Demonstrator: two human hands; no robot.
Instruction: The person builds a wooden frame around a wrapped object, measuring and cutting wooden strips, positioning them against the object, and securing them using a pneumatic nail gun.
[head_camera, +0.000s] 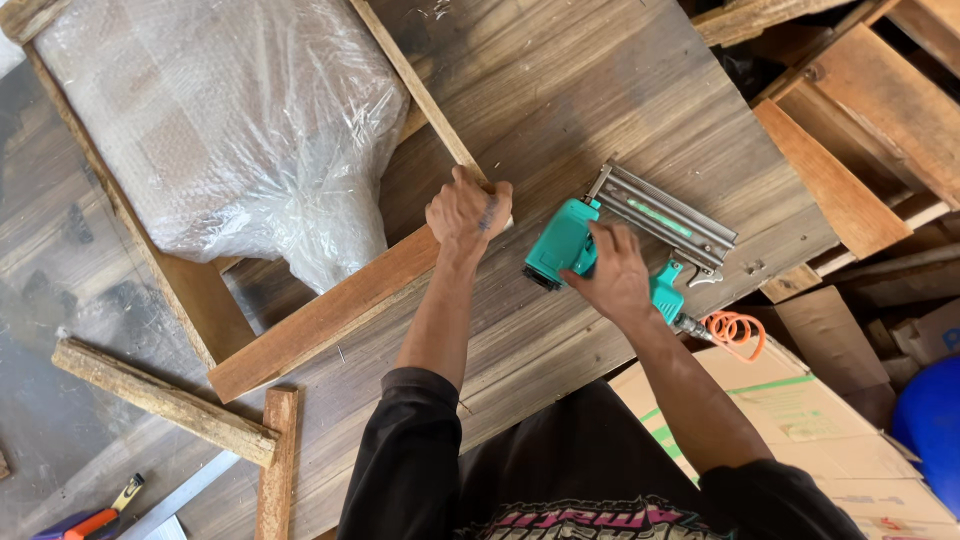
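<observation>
right hand fingers grasping teal nail gun, silver magazine; left hand fingers clenched on thin wood strip.

On the wooden table, the left hand presses the end of a thin wooden strip. At its three o'clock, the right hand grips a teal nail gun. Bubble-wrapped bundle lies at ten o'clock.

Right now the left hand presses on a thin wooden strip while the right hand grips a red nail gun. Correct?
Not quite. In the head view the nail gun under the right hand is teal, not red. The left hand does press the thin wooden strip.
</observation>
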